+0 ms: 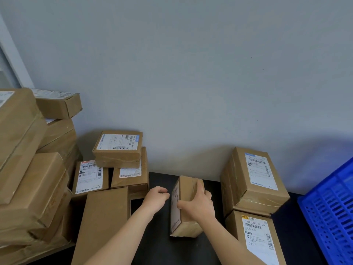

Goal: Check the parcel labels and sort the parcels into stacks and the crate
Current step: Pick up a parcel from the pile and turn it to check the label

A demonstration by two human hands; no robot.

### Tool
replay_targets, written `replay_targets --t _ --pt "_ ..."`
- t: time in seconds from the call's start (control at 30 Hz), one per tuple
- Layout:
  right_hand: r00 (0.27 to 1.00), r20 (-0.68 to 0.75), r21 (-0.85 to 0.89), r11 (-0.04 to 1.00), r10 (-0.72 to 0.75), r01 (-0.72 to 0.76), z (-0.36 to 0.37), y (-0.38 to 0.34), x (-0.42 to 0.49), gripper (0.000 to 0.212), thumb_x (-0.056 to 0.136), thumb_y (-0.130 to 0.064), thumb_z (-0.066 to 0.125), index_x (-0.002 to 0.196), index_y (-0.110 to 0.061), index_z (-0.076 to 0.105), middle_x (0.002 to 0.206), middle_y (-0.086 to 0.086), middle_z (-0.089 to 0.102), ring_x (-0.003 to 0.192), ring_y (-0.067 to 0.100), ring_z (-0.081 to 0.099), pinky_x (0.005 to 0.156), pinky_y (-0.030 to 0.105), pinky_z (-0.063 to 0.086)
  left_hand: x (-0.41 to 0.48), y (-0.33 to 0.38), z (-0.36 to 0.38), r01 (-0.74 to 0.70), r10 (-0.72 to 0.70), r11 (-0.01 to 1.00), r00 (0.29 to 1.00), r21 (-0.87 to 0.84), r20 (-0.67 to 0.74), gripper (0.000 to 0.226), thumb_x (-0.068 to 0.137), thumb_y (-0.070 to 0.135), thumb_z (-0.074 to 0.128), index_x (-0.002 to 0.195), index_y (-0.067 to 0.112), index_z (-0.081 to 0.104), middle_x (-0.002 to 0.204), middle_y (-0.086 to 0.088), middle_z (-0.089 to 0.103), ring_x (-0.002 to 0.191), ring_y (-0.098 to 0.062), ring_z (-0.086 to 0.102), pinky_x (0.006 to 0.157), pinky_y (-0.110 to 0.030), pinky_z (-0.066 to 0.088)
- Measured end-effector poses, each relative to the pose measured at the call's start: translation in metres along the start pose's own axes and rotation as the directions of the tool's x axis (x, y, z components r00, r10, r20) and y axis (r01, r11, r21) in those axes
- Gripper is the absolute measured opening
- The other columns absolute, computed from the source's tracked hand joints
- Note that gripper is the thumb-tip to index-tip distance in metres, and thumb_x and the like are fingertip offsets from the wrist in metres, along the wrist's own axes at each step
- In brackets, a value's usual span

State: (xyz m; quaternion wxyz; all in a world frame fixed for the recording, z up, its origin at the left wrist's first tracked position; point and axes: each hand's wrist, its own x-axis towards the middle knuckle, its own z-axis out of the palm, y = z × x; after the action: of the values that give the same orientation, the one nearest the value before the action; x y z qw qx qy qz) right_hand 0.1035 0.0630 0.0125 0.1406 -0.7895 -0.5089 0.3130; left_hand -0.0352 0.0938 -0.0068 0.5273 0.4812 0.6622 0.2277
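Observation:
A small brown parcel (186, 190) stands on its side on the black table, its label facing left. My right hand (198, 204) grips it from above, thumb on the label side and fingers over the top. My left hand (157, 197) hovers just left of it, fingers loosely curled and holding nothing. Two labelled parcels lie to the right: one (254, 180) on top of a stack by the wall, another (257, 238) nearer me. The blue crate (328, 211) stands at the far right.
A tall pile of brown parcels (28, 169) fills the left side. Behind my left hand, labelled parcels (118, 148) sit stacked by the wall, and a long plain box (105, 220) lies in front. The black table (162, 245) shows between my arms.

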Motion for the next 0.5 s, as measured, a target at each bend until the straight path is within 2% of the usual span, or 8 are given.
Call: replay_targets --t 0.1,0.2,0.3,0.4,0.5 --pt "0.999 -0.034 0.112 0.993 -0.025 0.028 -0.008 0.002 0.001 0.111 0.069 -0.044 0.074 0.150 -0.031 -0.001 0.146 0.007 0.024 0.126 0.026 0.040 0.099 0.040 0.046 -0.004 0.005 0.002 0.052 -0.051 0.997 0.998 -0.058 0.022 0.048 0.097 0.031 0.051 0.140 0.016 0.039 0.140 -0.007 0.045 0.126 -0.025 0.046 0.100 -0.041 0.045" --pt "0.994 -0.056 0.172 0.980 -0.090 0.099 -0.012 0.002 -0.002 0.113 0.068 -0.040 0.077 0.149 -0.034 -0.002 0.144 0.005 0.024 0.125 0.023 0.040 0.099 0.038 0.045 -0.007 0.011 0.003 0.156 -0.135 0.972 0.983 -0.174 0.127 0.060 0.095 0.051 0.043 0.144 0.019 0.030 0.146 -0.010 0.038 0.131 -0.030 0.041 0.101 -0.049 0.042" --pt "0.987 -0.046 0.260 0.952 -0.153 0.160 -0.017 0.001 -0.006 0.113 0.069 -0.036 0.080 0.150 -0.033 0.001 0.144 0.003 0.026 0.125 0.019 0.039 0.098 0.034 0.041 -0.005 0.014 0.006 0.247 -0.182 0.920 0.956 -0.303 0.228 0.073 0.088 0.065 0.041 0.146 0.023 0.026 0.144 -0.013 0.039 0.131 -0.035 0.040 0.103 -0.057 0.038" --pt "0.984 -0.048 0.359 0.916 -0.172 0.178 -0.022 0.001 -0.008 0.106 0.074 -0.033 0.078 0.151 -0.029 0.005 0.144 0.002 0.027 0.126 0.018 0.038 0.096 0.032 0.040 -0.006 0.016 0.009 0.259 -0.163 0.871 0.954 -0.418 0.252 0.078 0.083 0.070 0.043 0.146 0.026 0.026 0.145 -0.012 0.037 0.132 -0.037 0.036 0.104 -0.061 0.035" --pt "0.992 -0.014 0.533 0.838 -0.126 0.114 -0.026 0.000 -0.009 0.087 0.080 -0.046 0.069 0.149 -0.024 0.021 0.141 -0.001 0.037 0.122 0.017 0.042 0.092 0.030 0.038 -0.006 0.020 0.011 0.237 -0.134 0.826 0.964 -0.512 0.229 0.080 0.080 0.073 0.045 0.144 0.027 0.031 0.144 -0.013 0.038 0.132 -0.037 0.036 0.105 -0.062 0.031"
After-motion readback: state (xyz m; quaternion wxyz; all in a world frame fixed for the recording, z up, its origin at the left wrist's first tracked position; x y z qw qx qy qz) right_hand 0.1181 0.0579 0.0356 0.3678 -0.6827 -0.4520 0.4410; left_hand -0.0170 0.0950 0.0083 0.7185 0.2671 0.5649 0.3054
